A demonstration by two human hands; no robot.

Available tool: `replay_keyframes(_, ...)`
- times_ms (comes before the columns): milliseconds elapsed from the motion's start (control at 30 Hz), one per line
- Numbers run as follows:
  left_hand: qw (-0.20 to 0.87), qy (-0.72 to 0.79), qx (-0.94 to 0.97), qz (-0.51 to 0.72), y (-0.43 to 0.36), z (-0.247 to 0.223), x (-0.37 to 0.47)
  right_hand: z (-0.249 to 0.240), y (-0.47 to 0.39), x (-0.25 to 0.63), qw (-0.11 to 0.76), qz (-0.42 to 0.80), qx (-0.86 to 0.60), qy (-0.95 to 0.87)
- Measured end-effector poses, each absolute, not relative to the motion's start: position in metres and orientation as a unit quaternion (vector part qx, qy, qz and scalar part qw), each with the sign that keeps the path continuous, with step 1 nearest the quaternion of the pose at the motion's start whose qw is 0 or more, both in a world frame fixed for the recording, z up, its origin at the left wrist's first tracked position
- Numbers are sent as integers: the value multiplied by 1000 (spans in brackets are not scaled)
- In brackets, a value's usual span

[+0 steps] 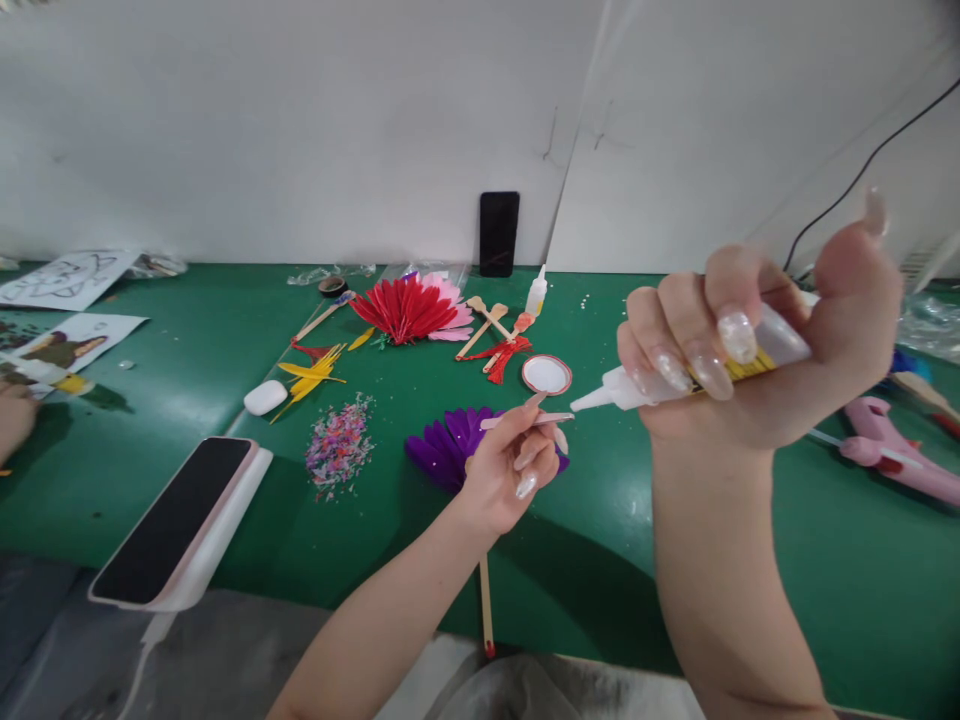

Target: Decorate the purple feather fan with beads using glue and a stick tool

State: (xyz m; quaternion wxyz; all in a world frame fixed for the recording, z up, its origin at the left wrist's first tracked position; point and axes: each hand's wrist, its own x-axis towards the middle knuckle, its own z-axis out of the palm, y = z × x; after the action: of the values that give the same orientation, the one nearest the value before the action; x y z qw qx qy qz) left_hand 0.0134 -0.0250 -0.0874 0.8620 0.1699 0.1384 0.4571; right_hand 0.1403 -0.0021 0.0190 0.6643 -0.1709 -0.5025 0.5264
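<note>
While your right grip [795,400] wraps the squeeze bottle [780,340], press gently.
Your left grip [504,478] pinches the tweezers [556,418]; steady their end just beside the nozzle [594,398].

1. Single view: head-worn camera, above the near side of the flat green tabletop [225,300], facing forward and down.
2. Upper frame: upright pale grey wall [300,130] behind the table, seen roughly head-on.
3. Closest to lens: bare right hand with glittery nails [795,390], looming large; bare left hand with glittery nails [506,475] farther off, lower, near mid-frame.
</note>
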Motion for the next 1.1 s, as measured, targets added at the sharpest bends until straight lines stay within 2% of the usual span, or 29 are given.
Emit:
replay_keyframes(500, 877, 132, 119, 446, -23, -87, 11, 4, 9, 154, 641, 538, -171, -520)
replay_keyframes(1100, 869, 159, 124, 452, -23, -86, 12, 3, 11, 143, 684, 566, -145, -436)
